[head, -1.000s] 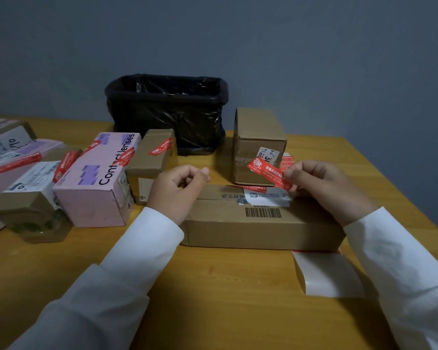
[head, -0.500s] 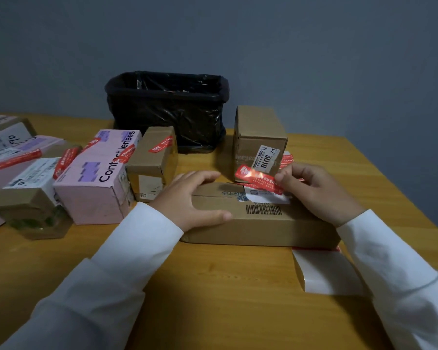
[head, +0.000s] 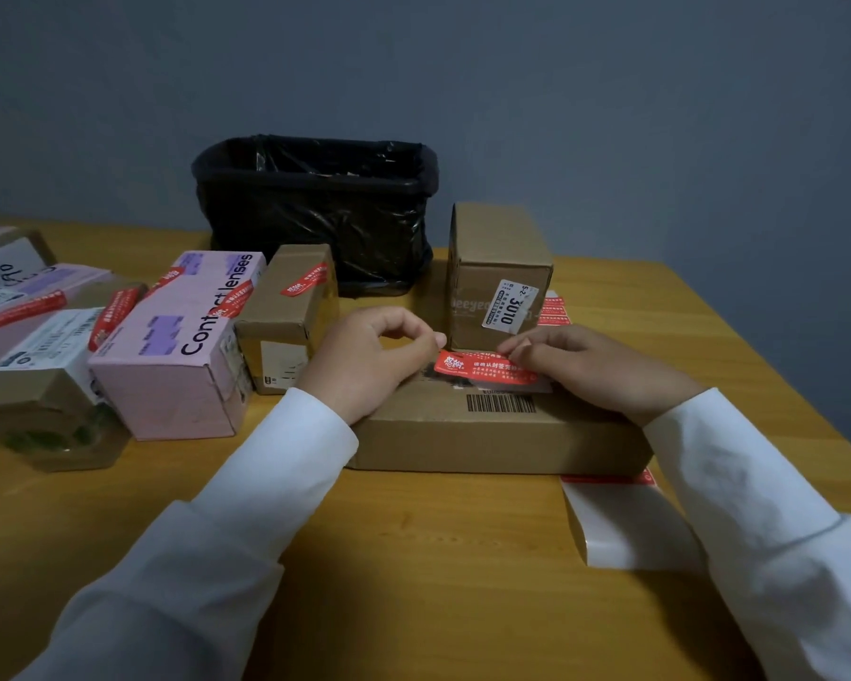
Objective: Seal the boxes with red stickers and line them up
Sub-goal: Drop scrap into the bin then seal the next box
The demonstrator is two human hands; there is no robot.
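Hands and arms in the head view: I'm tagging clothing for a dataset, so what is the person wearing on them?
Both arms are covered by long white sleeves of smooth fabric, the left sleeve and the right sleeve, each ending at the wrist. The left hand and right hand are bare: no gloves, rings, watch or markings are visible.

Seven boxes [head: 497, 425] sit on the desk [head: 413, 557], plus one black-lined bin [head: 315, 208] and one sticker backing sheet [head: 625, 528].
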